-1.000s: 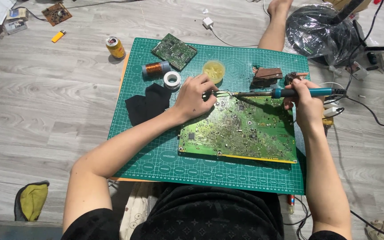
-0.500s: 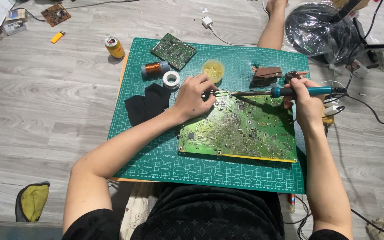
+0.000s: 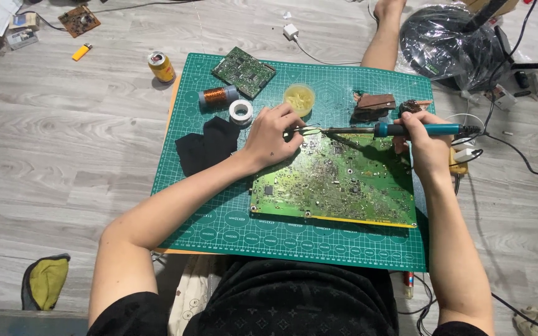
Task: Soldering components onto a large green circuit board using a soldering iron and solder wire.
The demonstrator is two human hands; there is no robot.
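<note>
A large green circuit board [image 3: 337, 183] lies on a green cutting mat [image 3: 231, 224] on the floor. My right hand [image 3: 423, 138] grips a soldering iron with a teal handle [image 3: 415, 129], held level, its tip pointing left at the board's far left corner. My left hand [image 3: 272, 134] rests at that corner, fingers pinched on a thin solder wire [image 3: 309, 129] that meets the iron's tip.
On the mat lie a black cloth [image 3: 210, 146], a solder reel [image 3: 241, 112], a copper wire spool [image 3: 217, 96], a small yellow tub [image 3: 298, 98], a smaller circuit board [image 3: 244, 71] and a brown stand [image 3: 375, 102]. A drink can [image 3: 160, 66] and a lighter [image 3: 81, 51] sit on the floor.
</note>
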